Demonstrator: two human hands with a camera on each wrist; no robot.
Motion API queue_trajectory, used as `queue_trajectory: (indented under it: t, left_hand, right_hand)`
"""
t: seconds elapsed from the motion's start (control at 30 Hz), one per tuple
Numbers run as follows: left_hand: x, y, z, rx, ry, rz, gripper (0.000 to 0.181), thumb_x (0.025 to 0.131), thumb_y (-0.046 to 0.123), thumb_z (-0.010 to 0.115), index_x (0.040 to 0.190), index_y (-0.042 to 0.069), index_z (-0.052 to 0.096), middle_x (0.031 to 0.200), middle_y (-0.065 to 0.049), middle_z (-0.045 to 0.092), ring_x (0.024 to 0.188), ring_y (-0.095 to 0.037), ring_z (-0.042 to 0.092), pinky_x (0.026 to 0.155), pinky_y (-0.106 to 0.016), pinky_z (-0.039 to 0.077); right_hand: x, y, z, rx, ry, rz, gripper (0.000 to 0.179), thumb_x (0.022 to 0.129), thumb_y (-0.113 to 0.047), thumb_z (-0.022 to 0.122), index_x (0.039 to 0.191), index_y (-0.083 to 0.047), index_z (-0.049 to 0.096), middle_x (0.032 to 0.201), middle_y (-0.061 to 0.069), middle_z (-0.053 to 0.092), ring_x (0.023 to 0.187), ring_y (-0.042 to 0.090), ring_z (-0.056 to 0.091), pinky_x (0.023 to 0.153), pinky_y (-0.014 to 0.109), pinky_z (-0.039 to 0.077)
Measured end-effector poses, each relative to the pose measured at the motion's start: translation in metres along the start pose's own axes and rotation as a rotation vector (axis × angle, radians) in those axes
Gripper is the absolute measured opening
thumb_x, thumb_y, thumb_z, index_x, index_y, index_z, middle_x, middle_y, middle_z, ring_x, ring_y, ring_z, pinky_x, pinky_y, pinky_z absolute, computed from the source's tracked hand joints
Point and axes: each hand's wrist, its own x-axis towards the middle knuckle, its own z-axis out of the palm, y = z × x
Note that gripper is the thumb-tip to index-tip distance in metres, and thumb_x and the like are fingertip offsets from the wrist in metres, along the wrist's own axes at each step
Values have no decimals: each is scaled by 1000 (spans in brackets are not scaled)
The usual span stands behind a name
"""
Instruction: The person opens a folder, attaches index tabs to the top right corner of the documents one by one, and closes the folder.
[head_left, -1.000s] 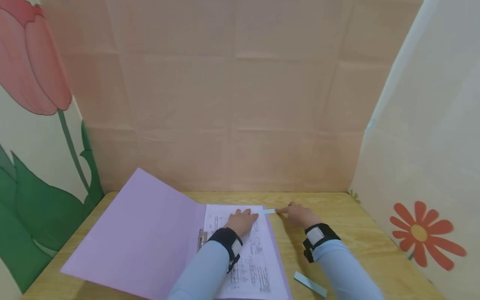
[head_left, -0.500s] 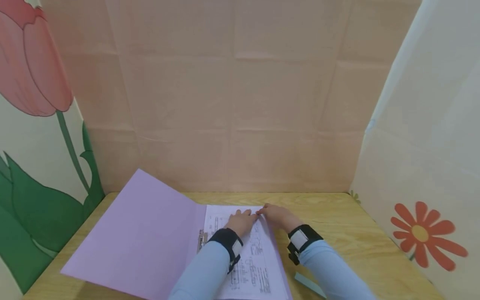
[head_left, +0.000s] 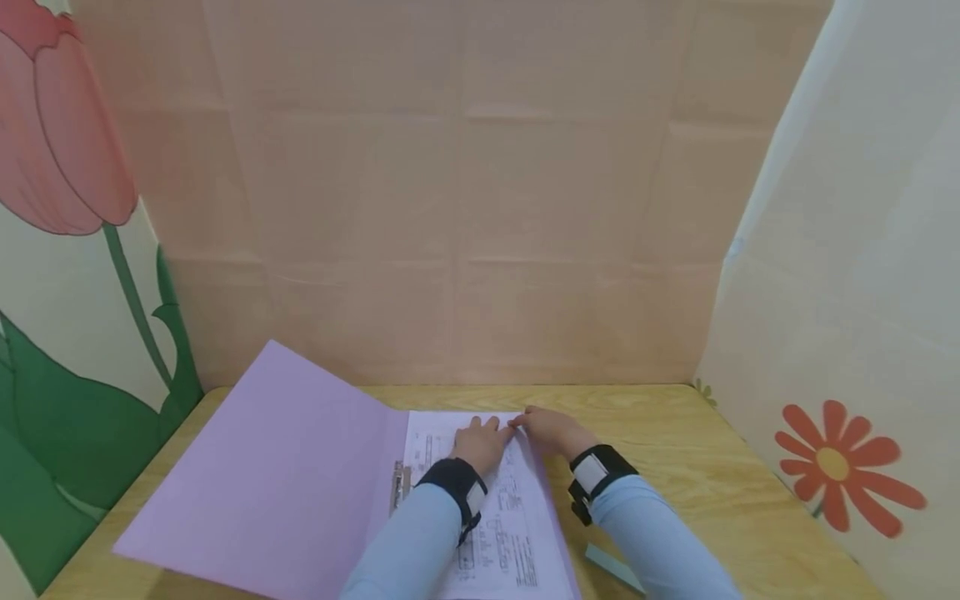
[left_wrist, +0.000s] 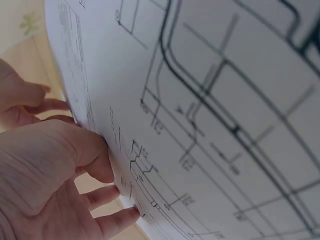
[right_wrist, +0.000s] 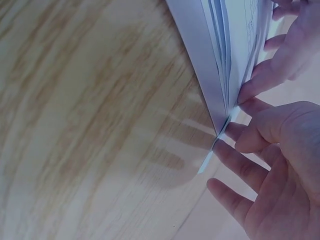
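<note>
A purple folder lies open on the table, with printed sheets on its right side. Fingers spread, my left hand presses on the top sheet near its upper right corner. Beside it, my right hand touches that corner, its fingertips close to the left thumb. In the right wrist view a thin pale blue-green sticky tab juts past the sheets' edge, with right fingertips against it. The left wrist view shows the left thumb and fingers on the printed sheet.
A pale green strip lies on the wooden table, partly behind the right sleeve. A metal clip sits at the folder's fold. The raised cover leans at the left; walls stand at the back and both sides.
My right hand has moved left from the tab's outer end onto the sheets' corner, and has since stayed there. The left hand has kept its place.
</note>
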Motion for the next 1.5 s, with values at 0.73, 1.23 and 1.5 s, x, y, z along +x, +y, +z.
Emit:
queue_trajectory:
  t: [0.73, 1.23, 1.5]
  left_hand:
    - [-11, -5, -4, -302, -117, -29, 42, 104, 27, 39, 145, 29, 43, 155, -4, 35, 144, -32, 28, 115, -54, 26]
    - [-14, -4, -10, -321, -109, -18, 42, 104, 27, 39, 146, 27, 42, 156, -5, 34, 145, -33, 26, 117, -54, 22]
    - [-13, -4, -9, -205, -97, -7, 44, 104, 21, 39, 147, 28, 41, 155, -5, 36, 142, -35, 31, 114, -54, 29]
  right_hand:
    - [-18, 30, -2, 137, -96, -16, 40, 105, -30, 38, 138, -14, 54, 146, 14, 47, 137, 39, 40, 113, 56, 28]
    - [-28, 35, -11, -43, 58, -59, 29, 96, -4, 51, 118, -9, 69, 122, 15, 66, 116, 37, 60, 98, 51, 47]
    - [-18, 5, -2, 218, 90, -158, 47, 98, -4, 48, 144, -2, 42, 137, 20, 55, 130, 39, 48, 109, 52, 36]
